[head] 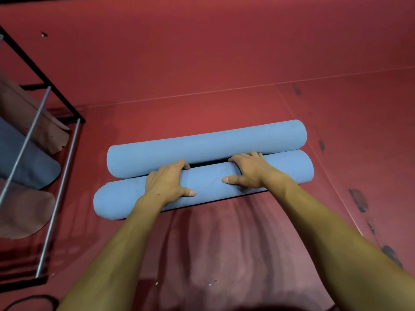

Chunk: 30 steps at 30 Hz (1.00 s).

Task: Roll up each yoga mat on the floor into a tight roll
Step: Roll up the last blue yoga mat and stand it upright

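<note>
Two light blue rolled yoga mats lie side by side on the red floor. The far roll (pixel 206 144) rests against the near roll (pixel 119 199). My left hand (pixel 167 182) lies over the top of the near roll, fingers curled into the gap between the two rolls, thumb on the near side. My right hand (pixel 249 171) grips the same roll further right in the same way, thumb pointing left. A dark edge shows under the near roll's front.
A black metal rack (pixel 56 95) with silver rods stands at the left, holding rolled mats in tan (pixel 33 117), blue (pixel 33 164) and pink (pixel 24 212). Red floor mats (pixel 224 63) with seams spread all around. A dark cable (pixel 29 299) lies at the bottom left.
</note>
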### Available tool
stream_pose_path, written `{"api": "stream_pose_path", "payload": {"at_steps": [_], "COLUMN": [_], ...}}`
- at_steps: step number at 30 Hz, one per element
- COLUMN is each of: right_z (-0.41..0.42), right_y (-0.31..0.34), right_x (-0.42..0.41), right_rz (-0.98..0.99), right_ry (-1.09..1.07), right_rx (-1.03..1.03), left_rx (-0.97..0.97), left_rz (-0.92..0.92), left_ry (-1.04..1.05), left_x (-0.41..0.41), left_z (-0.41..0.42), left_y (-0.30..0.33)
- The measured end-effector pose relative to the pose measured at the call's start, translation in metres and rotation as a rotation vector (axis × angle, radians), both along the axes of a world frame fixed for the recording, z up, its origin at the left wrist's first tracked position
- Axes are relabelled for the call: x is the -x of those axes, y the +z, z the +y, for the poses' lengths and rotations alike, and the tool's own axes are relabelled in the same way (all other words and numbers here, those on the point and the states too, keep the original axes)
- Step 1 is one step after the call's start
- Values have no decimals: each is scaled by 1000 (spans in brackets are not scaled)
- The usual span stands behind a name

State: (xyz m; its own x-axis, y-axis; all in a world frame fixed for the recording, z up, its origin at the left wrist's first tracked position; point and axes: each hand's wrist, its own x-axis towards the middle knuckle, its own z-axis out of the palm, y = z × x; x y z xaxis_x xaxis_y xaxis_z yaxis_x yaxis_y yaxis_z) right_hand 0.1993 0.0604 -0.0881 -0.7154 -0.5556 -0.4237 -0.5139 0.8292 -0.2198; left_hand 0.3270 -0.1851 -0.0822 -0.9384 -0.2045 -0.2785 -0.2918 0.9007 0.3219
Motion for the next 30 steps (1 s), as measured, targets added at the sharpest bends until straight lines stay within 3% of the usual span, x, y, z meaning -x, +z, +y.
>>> {"api": "stream_pose_path", "payload": {"at_steps": [6,12,19,30], "right_z": [-6,-5,-15,-5], "right_y": [-3,-9,-1,-8], "right_x": [-10,-5,-1,-4], "right_rz": [77,193,130,231], "right_ry": [38,21,-42,-27], "right_rx": [-137,-43,-76,-5], "left_rx": [53,84,41,175], "left_rz": [-26,132,92,10], "left_ry": [15,100,99,-22], "left_x": [2,-3,-6,-2], "left_z": [-2,0,2,-2], "left_y": [-2,-4,-2,-23]}}
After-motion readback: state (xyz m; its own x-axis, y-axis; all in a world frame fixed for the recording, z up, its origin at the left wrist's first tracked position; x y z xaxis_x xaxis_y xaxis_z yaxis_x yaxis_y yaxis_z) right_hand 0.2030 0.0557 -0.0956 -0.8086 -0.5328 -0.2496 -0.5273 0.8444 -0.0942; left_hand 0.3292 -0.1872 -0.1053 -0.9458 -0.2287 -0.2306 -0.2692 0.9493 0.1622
